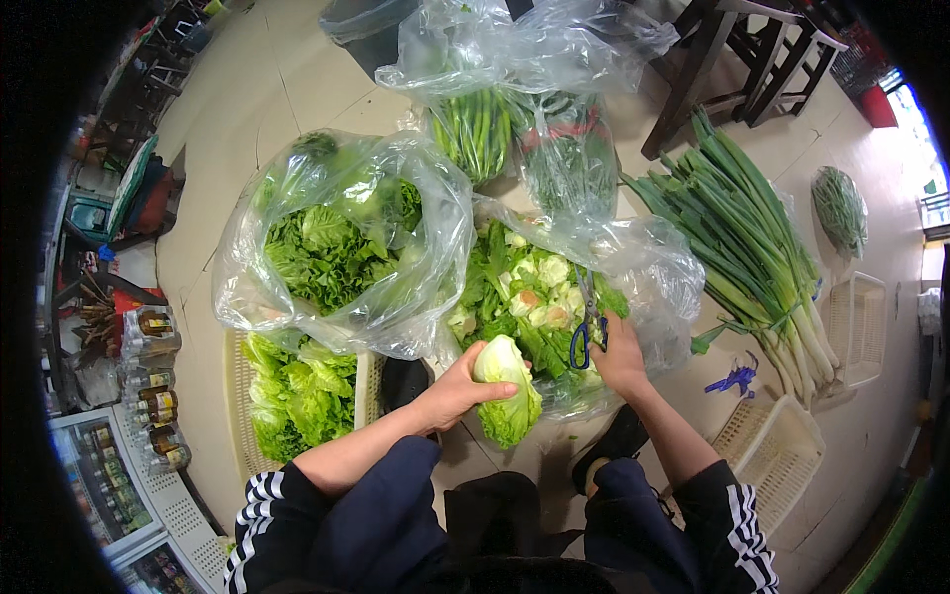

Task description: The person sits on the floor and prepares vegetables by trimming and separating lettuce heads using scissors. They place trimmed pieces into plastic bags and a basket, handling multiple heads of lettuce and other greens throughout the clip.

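A small trimmed head of leafy lettuce (508,392) rests in my left hand (462,386), thumb across its front. In my right hand (620,355) are scissors with blue handles (580,349), their blades pointing up and away from me over cut stems. Between and beyond the hands, a plastic bag lies open around leafy greens with pale cut ends (540,286). Left of it, a larger clear bag (438,245) holds dark green lettuce (326,252). Below that bag, a cream plastic basket (367,387) contains light green lettuce heads (300,401).
Large leeks or scallions (749,252) lie right, near a blue tie (733,380) and cream baskets (779,453). Bagged green stalks (472,134) and bagged thin greens (568,171) lie ahead. Wooden stools (694,70) stand back right; bottles (157,401) line the left.
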### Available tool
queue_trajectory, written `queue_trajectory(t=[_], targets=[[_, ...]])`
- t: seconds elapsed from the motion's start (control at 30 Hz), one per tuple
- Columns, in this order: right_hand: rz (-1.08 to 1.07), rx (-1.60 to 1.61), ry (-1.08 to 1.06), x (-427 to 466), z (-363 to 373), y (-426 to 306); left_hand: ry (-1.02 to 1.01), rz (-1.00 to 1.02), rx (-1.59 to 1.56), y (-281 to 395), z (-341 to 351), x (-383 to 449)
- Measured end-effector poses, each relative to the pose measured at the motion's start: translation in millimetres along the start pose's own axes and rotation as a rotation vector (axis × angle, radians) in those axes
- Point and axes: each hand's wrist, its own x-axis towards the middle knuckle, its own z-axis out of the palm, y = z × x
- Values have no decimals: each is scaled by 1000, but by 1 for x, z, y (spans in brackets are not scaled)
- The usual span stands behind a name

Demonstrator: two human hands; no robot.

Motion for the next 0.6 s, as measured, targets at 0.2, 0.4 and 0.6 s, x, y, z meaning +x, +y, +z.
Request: queue_trajectory(t=[0.2, 0.4, 0.6], targets=[[276, 128, -96, 19, -6, -13, -129, -26, 107, 10, -3, -8], [380, 814, -500, -12, -46, -30, -136, 12, 208, 20, -5, -16], [-47, 628, -616, -55, -79, -82, -152, 4, 212, 25, -11, -19]])
